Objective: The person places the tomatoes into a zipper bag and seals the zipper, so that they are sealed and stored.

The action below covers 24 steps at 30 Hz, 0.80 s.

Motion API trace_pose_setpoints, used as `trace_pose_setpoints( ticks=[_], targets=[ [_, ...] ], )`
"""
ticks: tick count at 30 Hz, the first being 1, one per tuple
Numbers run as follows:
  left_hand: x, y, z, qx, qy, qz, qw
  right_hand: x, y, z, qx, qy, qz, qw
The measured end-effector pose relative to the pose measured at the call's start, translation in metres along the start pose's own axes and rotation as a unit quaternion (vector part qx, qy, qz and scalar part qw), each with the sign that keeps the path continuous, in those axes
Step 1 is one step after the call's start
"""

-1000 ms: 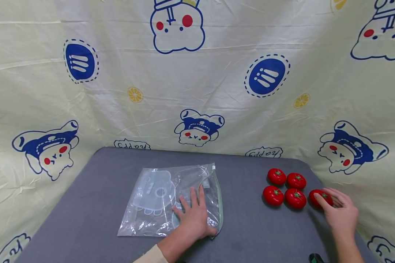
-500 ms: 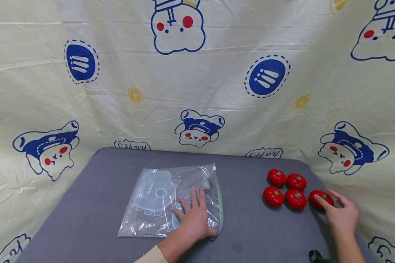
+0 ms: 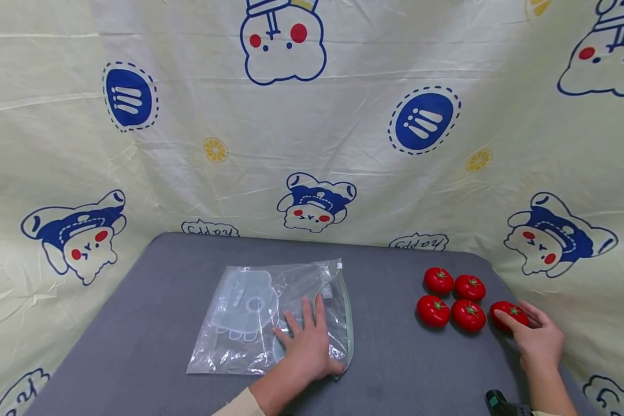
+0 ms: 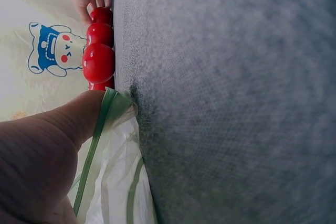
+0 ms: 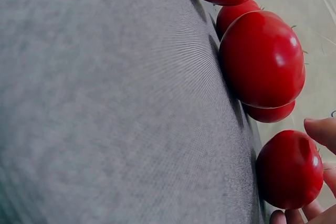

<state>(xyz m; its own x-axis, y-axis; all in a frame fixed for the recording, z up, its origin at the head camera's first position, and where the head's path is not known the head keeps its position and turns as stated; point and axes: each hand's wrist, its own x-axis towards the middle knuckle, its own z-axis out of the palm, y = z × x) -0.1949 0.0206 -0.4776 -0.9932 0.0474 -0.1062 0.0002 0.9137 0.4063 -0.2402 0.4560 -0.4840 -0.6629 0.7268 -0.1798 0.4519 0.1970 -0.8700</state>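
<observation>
My left hand lies with spread fingers on a clear zip bag with a pale cartoon print. Its thumb is at the bag's green-edged opening, in the left wrist view. At the table's right side, my right hand has thumb and fingers around a glossy red tomato, which sits on the table. In the right wrist view, the thumb is over one side of that tomato and fingertips are at the other; whether the thumb touches it is hard to tell.
Several more red tomatoes stand grouped just left of my right hand. A black device shows at my right wrist. The grey table meets a printed cloth backdrop at the back and sides.
My right hand has shifted very slightly around the tomato, its fingers a little farther apart from it. The left hand, bag and tomatoes stay in place.
</observation>
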Motion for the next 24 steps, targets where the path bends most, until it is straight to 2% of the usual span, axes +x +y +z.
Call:
trace_pose_setpoints(
  ticks=[7,24],
  targets=[
    [-0.0004,0.0003,-0.0009,0.001,0.004,0.004,1.0000,0.0045,0.0016,-0.0018,0.000,-0.020,0.017,0.9997],
    [-0.0017,0.0004,-0.0025,0.003,0.001,0.006,1.0000,0.0075,0.0059,-0.0038,-0.014,-0.035,0.009,0.9993]
  ],
)
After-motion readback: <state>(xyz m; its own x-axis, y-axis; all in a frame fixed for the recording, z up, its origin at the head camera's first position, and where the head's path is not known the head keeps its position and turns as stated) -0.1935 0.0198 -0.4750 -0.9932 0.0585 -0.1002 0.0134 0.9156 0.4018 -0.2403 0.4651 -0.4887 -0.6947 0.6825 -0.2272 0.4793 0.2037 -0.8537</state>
